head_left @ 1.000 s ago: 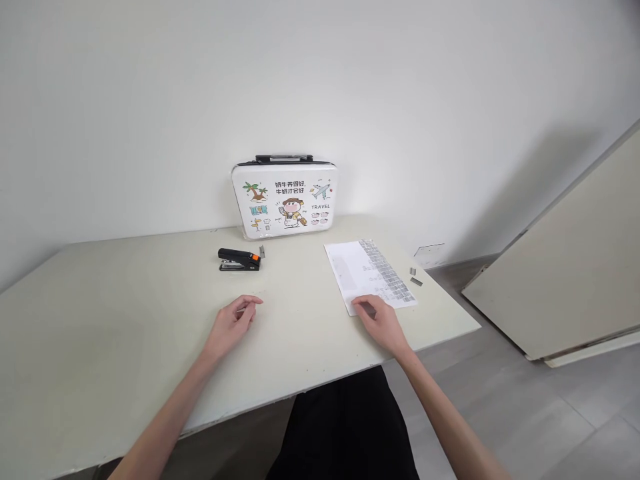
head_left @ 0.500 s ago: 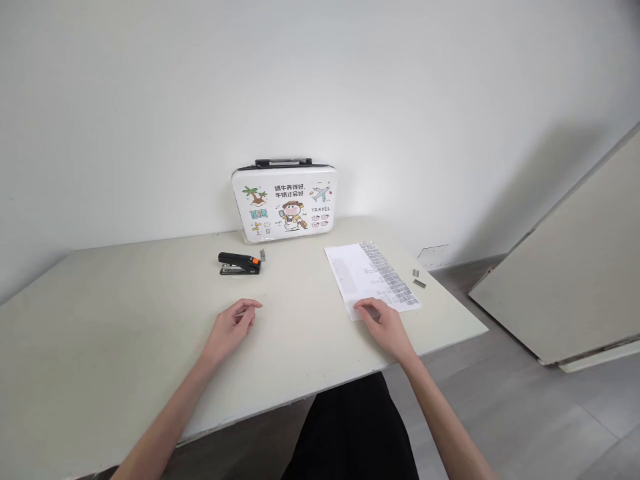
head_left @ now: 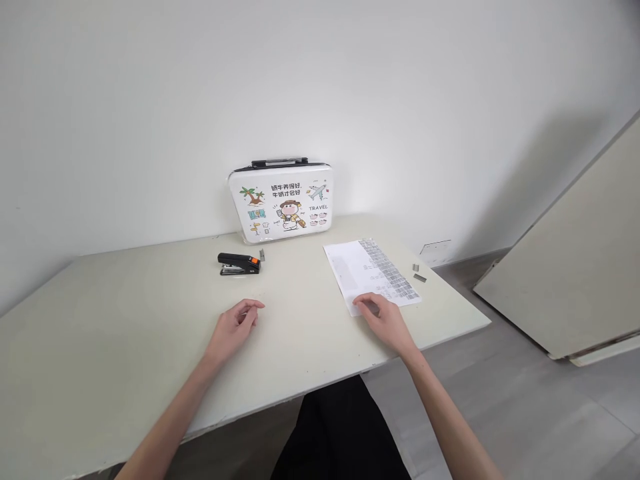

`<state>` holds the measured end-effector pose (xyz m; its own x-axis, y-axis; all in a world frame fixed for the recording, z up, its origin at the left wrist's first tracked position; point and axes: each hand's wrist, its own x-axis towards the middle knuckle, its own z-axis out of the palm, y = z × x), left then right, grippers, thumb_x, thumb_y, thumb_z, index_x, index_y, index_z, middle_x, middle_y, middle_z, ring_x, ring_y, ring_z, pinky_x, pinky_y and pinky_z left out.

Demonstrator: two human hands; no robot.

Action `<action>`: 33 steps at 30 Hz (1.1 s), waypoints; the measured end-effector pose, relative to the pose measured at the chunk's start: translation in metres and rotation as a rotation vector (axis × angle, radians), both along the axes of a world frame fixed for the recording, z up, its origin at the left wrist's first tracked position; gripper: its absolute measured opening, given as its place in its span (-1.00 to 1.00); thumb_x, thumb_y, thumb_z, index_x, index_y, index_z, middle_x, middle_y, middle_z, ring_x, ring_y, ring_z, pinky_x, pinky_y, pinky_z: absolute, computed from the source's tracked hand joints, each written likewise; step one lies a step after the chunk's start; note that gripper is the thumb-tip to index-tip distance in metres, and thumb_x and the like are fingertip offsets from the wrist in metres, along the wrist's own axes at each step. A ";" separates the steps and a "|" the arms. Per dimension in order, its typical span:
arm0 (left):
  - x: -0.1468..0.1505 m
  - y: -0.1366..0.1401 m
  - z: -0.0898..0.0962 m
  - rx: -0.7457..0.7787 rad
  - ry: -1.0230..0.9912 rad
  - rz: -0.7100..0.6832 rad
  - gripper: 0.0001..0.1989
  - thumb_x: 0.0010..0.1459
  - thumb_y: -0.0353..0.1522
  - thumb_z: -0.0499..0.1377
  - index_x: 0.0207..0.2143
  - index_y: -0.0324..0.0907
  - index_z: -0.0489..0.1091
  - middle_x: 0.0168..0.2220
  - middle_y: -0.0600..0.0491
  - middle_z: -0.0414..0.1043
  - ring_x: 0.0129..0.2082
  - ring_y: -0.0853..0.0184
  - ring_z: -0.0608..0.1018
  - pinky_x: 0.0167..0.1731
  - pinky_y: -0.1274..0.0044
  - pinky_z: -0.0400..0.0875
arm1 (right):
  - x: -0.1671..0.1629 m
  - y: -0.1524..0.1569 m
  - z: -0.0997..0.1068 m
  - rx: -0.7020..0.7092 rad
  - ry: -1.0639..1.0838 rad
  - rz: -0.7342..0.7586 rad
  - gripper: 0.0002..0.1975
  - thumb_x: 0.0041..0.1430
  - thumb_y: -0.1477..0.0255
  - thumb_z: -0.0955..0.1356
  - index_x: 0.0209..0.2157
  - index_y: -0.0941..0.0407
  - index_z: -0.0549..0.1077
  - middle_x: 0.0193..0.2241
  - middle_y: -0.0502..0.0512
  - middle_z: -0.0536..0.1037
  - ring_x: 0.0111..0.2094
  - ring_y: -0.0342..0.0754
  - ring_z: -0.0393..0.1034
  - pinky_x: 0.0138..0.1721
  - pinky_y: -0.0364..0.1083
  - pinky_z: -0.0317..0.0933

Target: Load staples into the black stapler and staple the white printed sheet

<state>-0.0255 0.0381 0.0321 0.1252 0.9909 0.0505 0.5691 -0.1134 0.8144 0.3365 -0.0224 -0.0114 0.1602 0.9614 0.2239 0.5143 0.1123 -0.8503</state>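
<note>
My left hand (head_left: 236,327) rests on the table, its fingers loosely curled and thumb apart from the palm, with nothing visible in it. Beyond it lies a black stapler (head_left: 239,264) with an orange button, untouched. My right hand (head_left: 383,319) is at the near edge of a printed sheet of paper (head_left: 345,265). Its fingers are relaxed and bent, a gap showing between thumb and index finger. Whether it touches the paper I cannot tell. A small strip of staples (head_left: 262,255) is beside the stapler; two more staple pieces (head_left: 420,278) sit right of the paper.
A white case (head_left: 283,203) with cartoon prints and a black handle stands against the wall at the table's back. The pale table (head_left: 125,320) ends in a slanted right edge. A pale panel (head_left: 565,267) leans at the far right above the grey floor (head_left: 540,413).
The view has tilted slightly, shifting the case a little left. Both hands keep nearly the same pose and place; nothing has been picked up or let go.
</note>
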 end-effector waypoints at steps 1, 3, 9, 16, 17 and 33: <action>0.001 -0.001 0.001 0.008 0.013 -0.002 -0.65 0.18 -0.10 0.09 -0.18 -0.11 0.51 -0.51 0.15 0.34 -0.52 0.33 0.40 -0.48 0.54 0.24 | 0.000 0.000 0.000 0.004 0.000 0.000 -0.74 0.34 0.22 0.28 -0.17 0.00 0.57 -0.08 0.08 0.66 -0.04 0.10 0.51 -0.14 -0.01 0.30; 0.003 -0.003 0.002 0.020 0.032 -0.007 -0.65 0.18 -0.11 0.09 -0.18 -0.11 0.52 -0.50 0.14 0.35 -0.50 0.32 0.41 -0.47 0.53 0.25 | 0.000 -0.001 0.000 0.013 0.002 -0.002 -0.75 0.33 0.23 0.29 -0.17 0.01 0.57 -0.08 0.09 0.67 -0.04 0.10 0.51 -0.15 -0.01 0.30; 0.003 -0.005 0.001 0.039 0.040 -0.020 -0.64 0.18 -0.10 0.08 -0.19 -0.11 0.51 -0.50 0.13 0.37 -0.51 0.32 0.41 -0.48 0.53 0.25 | -0.001 0.000 0.003 0.026 -0.004 0.003 -0.74 0.33 0.23 0.28 -0.18 0.02 0.57 -0.08 0.10 0.67 -0.04 0.10 0.52 -0.18 -0.02 0.30; -0.001 -0.001 -0.005 0.023 0.044 -0.027 -0.64 0.20 -0.10 0.08 -0.16 -0.11 0.51 -0.49 0.13 0.38 -0.51 0.33 0.40 -0.48 0.53 0.24 | -0.001 0.001 0.003 0.007 -0.025 0.019 -0.75 0.33 0.24 0.28 -0.19 0.01 0.57 -0.10 0.07 0.68 -0.05 0.09 0.54 -0.10 0.00 0.30; -0.001 -0.001 -0.005 0.026 0.043 -0.030 -0.64 0.21 -0.11 0.08 -0.16 -0.11 0.51 -0.49 0.13 0.38 -0.51 0.33 0.40 -0.48 0.53 0.24 | -0.001 0.001 0.004 0.005 -0.022 0.025 -0.75 0.33 0.24 0.28 -0.19 0.00 0.57 -0.10 0.07 0.68 -0.05 0.09 0.54 -0.09 0.01 0.30; 0.002 -0.001 -0.002 0.048 0.081 -0.086 -0.64 0.22 -0.11 0.04 -0.18 -0.11 0.50 -0.50 0.13 0.38 -0.51 0.32 0.39 -0.44 0.51 0.26 | -0.035 -0.009 0.015 -0.041 0.037 0.120 -0.78 0.32 0.27 0.30 -0.23 -0.01 0.58 -0.14 0.05 0.70 -0.08 0.06 0.58 -0.08 -0.01 0.37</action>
